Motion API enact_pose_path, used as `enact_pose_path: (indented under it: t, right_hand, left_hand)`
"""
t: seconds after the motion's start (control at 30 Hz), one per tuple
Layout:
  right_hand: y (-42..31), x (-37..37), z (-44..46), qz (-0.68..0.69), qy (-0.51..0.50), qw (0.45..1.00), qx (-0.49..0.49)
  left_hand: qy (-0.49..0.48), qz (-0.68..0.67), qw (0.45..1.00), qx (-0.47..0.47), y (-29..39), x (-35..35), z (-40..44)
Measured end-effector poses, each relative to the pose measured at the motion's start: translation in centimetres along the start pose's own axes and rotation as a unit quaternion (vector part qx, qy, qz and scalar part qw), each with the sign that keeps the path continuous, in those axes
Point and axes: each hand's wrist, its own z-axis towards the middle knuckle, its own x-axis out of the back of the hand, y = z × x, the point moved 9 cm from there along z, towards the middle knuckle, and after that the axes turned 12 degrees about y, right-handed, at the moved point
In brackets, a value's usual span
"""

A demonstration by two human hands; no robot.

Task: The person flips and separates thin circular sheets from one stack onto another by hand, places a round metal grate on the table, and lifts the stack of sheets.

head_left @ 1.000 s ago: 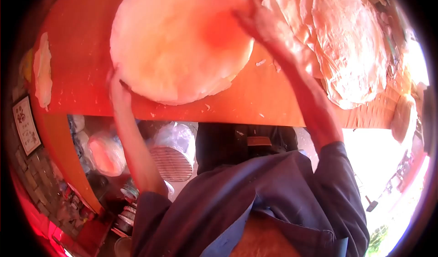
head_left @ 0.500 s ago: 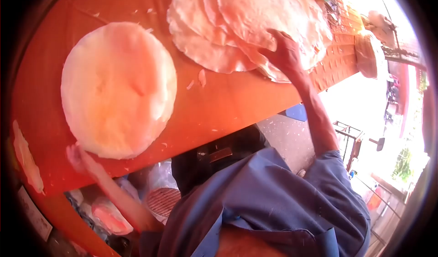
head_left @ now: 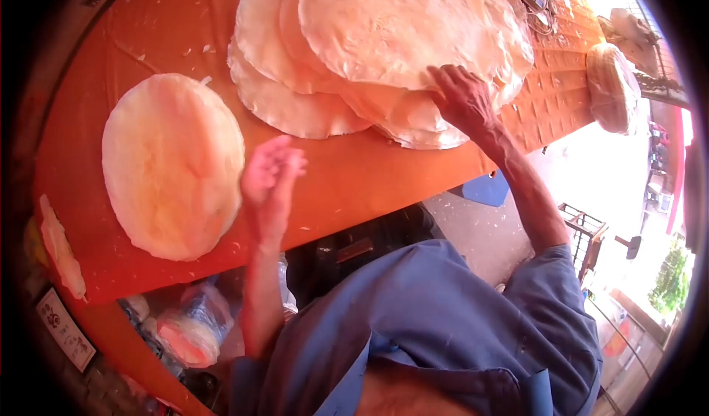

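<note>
Thin round pale sheets point(head_left: 391, 28) lie in an overlapping pile on the orange table point(head_left: 354, 172). At the pile's near edge is my right hand point(head_left: 461, 98), its fingers and thumb closed on the rim of the top sheet. My left hand point(head_left: 273, 168) is raised over the table between the pile and a separate round stack point(head_left: 173, 168); its fingers are loosely curled and apart, with nothing visible in them. That separate stack lies flat on the left, untouched by either hand.
A narrow pale strip point(head_left: 63, 250) lies at the table's left end. Wrapped goods point(head_left: 613, 87) stand at the right end, near cables point(head_left: 543, 13). Below the table are plastic bags point(head_left: 193, 331) and a blue object point(head_left: 486, 188). A metal frame point(head_left: 583, 235) stands at the right.
The view has swung right. My right hand has left the separate stack and closed on the pile's top sheet. My left hand has moved from that stack's near edge toward the pile.
</note>
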Motion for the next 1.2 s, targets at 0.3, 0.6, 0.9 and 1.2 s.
enact_pose_path:
  t: [0.3,0.6,0.9,1.2]
  right_hand:
    - [-2.5,12.1,8.9,0.081,0.087,0.993,-0.001]
    - [-4.1,2.0,0.8,0.31,-0.077,0.928,-0.192]
    - [-2.7,-0.3,1.7,0.358,-0.092,0.874,-0.314]
    - [-5.2,-1.8,3.1,0.155,-0.101,0.978,-0.099]
  left_hand:
    - [-0.156,-0.321,0.909,0.217,-3.9,-15.5,0.5]
    - [0.007,-0.335,0.928,0.164,-4.1,-13.7,2.2]
    - [-0.033,-0.25,0.964,0.086,-2.1,-14.6,2.6]
    - [0.003,-0.27,0.943,0.195,-6.7,-12.9,3.4]
